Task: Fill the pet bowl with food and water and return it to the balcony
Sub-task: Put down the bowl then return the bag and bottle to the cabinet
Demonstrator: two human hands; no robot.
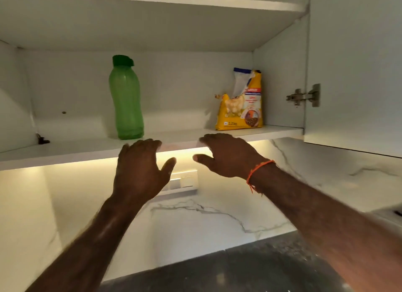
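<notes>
Two hands raised, our left hand [139,170] & right hand [226,157] empty, fingers [150,142] spread. Pet food bag [239,109]: soft, crinkly, prob light; we'd grip mid-body, w/ top open.

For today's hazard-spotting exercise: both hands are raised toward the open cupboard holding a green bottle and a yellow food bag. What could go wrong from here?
1. The yellow food bag is torn open at the top; tipping it on the way down may spill food.
2. The green bottle stands tall and near the shelf edge; the left hand could knock it off.
3. The open cupboard door hangs beside the right hand, probably at head height, so it could be bumped.
</notes>
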